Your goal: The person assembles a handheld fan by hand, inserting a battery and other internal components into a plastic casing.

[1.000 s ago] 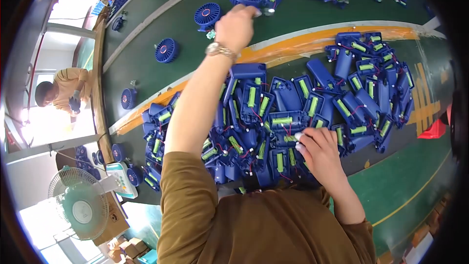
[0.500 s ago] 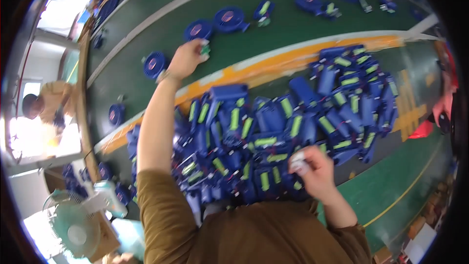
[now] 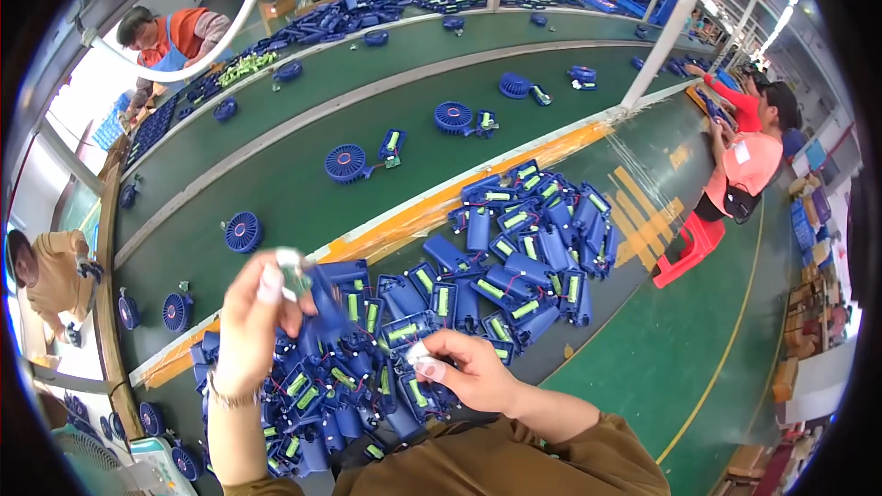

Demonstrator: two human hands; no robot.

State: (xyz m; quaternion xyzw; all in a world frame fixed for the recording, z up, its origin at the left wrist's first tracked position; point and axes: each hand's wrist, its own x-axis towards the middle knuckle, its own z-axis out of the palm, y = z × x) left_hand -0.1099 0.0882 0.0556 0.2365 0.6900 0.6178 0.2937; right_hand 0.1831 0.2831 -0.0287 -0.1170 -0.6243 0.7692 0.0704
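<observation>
The left hand [image 3: 248, 317] pinches a small green circuit board [image 3: 294, 277] in its fingertips, raised above the heap; a blurred blue part [image 3: 329, 308] hangs just beside it, and whether the 2 are joined cannot be told. The right hand [image 3: 478, 372] has thumb and forefinger drawn close over the blue casings [image 3: 552, 246]; I cannot tell whether they grip anything. The casings, many showing a green cell [image 3: 489, 288], lie heaped on the worktop [image 3: 602, 161]. Beyond, blue fans [image 3: 345, 163] sit on the belt [image 3: 303, 161]. The board might slip from so slight a fingertip hold; overlapping casings could snag and drag neighbours. No lettering is legible on these parts.
</observation>
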